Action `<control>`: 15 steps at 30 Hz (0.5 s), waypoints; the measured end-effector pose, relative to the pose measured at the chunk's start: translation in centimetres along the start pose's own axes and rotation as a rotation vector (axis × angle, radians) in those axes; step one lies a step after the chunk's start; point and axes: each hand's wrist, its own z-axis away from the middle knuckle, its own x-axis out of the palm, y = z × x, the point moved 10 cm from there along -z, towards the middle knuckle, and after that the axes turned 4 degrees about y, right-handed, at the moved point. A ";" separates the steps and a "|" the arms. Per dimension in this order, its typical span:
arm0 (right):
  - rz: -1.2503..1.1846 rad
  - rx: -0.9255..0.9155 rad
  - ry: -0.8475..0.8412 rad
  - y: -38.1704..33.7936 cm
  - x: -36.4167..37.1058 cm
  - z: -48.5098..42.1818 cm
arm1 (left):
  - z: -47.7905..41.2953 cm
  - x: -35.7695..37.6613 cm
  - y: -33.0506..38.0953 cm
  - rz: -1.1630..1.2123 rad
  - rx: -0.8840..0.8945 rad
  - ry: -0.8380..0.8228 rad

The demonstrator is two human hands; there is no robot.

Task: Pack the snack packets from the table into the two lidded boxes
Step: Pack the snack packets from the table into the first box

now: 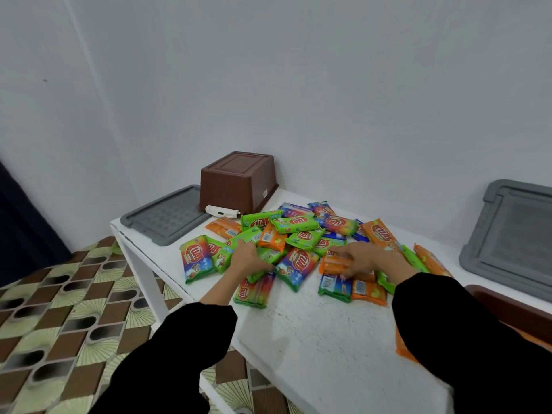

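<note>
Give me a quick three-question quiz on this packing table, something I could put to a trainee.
1. True or false: the brown box at the far corner of the table stands upside down.
2. Which colour is the packet the right hand touches? A black, B orange, C white.
3. What lies flat just left of that box?
Key: 1 true; 2 B, an orange packet; 3 a grey lid.

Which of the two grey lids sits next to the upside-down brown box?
The left grey lid, beside the brown box; the right grey lid lies well apart.
</note>
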 end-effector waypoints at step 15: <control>-0.342 0.126 0.443 4.9 -9.5 10.6 | 6.6 -7.8 6.7 0.008 0.187 0.120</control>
